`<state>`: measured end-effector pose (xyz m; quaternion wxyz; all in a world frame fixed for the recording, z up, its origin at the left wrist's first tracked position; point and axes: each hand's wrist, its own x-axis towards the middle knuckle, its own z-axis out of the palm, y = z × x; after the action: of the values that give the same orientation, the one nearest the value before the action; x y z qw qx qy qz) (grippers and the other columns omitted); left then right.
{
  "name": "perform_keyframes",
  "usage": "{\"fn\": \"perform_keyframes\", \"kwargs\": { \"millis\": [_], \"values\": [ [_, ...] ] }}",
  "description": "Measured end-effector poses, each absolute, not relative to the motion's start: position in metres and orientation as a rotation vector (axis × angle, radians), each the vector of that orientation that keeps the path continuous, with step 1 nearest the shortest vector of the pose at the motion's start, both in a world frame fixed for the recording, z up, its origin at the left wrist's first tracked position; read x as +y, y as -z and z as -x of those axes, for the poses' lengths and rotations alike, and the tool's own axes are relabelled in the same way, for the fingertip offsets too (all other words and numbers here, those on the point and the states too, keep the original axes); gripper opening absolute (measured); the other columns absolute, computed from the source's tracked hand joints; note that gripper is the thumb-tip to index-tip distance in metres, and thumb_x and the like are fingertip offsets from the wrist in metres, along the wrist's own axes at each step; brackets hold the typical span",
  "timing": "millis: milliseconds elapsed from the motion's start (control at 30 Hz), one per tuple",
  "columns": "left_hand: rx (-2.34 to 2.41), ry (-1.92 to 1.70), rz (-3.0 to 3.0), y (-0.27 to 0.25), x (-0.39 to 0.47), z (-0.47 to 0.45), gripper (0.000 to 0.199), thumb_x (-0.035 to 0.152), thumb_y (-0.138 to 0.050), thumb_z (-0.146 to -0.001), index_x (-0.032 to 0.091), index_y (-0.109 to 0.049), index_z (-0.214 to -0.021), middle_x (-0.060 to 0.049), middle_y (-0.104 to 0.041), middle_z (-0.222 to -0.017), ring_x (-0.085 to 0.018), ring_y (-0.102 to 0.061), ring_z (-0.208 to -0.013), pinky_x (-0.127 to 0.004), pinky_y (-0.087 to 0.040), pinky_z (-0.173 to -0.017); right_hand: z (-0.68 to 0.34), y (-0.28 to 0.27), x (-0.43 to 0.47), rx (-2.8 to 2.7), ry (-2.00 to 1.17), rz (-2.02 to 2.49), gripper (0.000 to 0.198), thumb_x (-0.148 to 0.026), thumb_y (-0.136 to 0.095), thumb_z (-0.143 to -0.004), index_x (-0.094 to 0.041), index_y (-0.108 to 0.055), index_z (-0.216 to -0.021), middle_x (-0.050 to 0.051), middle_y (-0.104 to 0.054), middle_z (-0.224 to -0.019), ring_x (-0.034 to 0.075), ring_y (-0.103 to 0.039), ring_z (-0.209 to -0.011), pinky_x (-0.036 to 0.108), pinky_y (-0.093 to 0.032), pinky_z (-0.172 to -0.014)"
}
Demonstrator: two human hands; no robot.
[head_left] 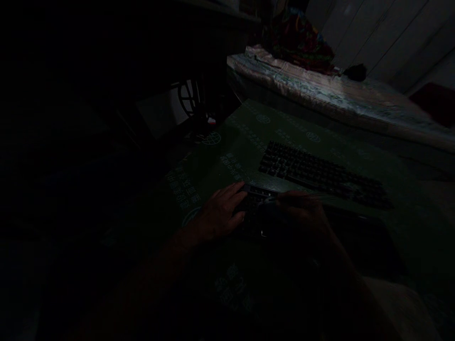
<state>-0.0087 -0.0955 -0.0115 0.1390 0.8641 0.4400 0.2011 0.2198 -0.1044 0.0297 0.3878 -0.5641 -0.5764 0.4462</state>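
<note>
The light is very dim. A dark keyboard [261, 192] lies on a green sheet with pale printed characters. My left hand [222, 213] holds the keyboard's left end, with the fingers reaching onto its top edge and the thumb lower down at the side. Over the middle of the same keyboard is my right hand [302, 210], its fingers bent and closed. Thin dark strands, perhaps bristles, stick out by these fingers, but what they hold is too dark to name. Beyond both hands sits a block of black keyboard keys [320, 173], apart from the keyboard I touch.
The green sheet [245, 137] covers the surface around the keyboards. A pale patterned mattress or pad [320, 94] runs behind it, bearing a bundle of colourful cloth [302, 42]. Dark furniture [199, 28] stands at the upper left, with a spoked wheel [186, 97] beneath it.
</note>
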Motion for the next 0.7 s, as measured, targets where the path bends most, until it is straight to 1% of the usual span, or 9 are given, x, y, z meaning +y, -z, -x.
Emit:
{"fn": "perform_keyframes", "kwargs": {
  "millis": [167, 367, 467, 567, 700],
  "values": [
    [1.270, -0.567, -2.510, 0.010, -0.095, 0.009, 0.044, 0.027, -0.049, -0.082, 0.014, -0.047, -0.124, -0.017, -0.037, -0.143, -0.027, -0.035, -0.131, -0.048, -0.035, -0.104, -0.217, -0.023, -0.106, -1.563, -1.266, 1.394, 0.016, -0.031, -0.070, -0.065, -0.017, -0.072, -0.071, 0.004, -0.070, -0.072, 0.018, -0.063, -0.066, 0.027, -0.049, -0.059],
    [1.268, -0.555, -2.494, 0.008, -0.095, 0.009, 0.044, 0.027, -0.047, -0.082, 0.011, -0.047, -0.124, -0.018, -0.037, -0.142, -0.028, -0.036, -0.130, -0.048, -0.035, -0.104, -0.240, -0.036, -0.105, -1.587, -1.346, 1.504, 0.017, -0.031, -0.072, -0.063, -0.016, -0.072, -0.069, 0.004, -0.069, -0.067, 0.016, -0.061, -0.059, 0.026, -0.048, -0.054],
    [1.261, -0.589, -2.485, 0.009, -0.095, 0.009, 0.044, 0.026, -0.046, -0.082, 0.012, -0.047, -0.124, -0.017, -0.036, -0.143, -0.028, -0.036, -0.130, -0.049, -0.035, -0.104, -0.247, -0.041, -0.103, -1.490, -1.279, 1.541, 0.018, -0.032, -0.074, -0.060, -0.016, -0.072, -0.068, 0.005, -0.069, -0.066, 0.017, -0.062, -0.060, 0.027, -0.048, -0.055],
    [1.266, -0.602, -2.482, 0.009, -0.095, 0.010, 0.043, 0.024, -0.045, -0.082, 0.014, -0.048, -0.123, -0.015, -0.037, -0.143, -0.027, -0.037, -0.130, -0.047, -0.036, -0.105, -0.243, -0.039, -0.101, -1.424, -1.148, 1.485, 0.019, -0.032, -0.075, -0.057, -0.016, -0.072, -0.067, 0.006, -0.071, -0.070, 0.020, -0.063, -0.065, 0.030, -0.050, -0.059],
    [1.276, -0.596, -2.495, 0.007, -0.095, 0.010, 0.042, 0.022, -0.045, -0.082, 0.012, -0.049, -0.123, -0.016, -0.038, -0.142, -0.027, -0.036, -0.130, -0.046, -0.036, -0.105, -0.230, -0.027, -0.100, -1.486, -1.154, 1.409, 0.018, -0.032, -0.073, -0.061, -0.017, -0.073, -0.070, 0.006, -0.070, -0.072, 0.019, -0.063, -0.066, 0.030, -0.050, -0.060]
  ]
}}
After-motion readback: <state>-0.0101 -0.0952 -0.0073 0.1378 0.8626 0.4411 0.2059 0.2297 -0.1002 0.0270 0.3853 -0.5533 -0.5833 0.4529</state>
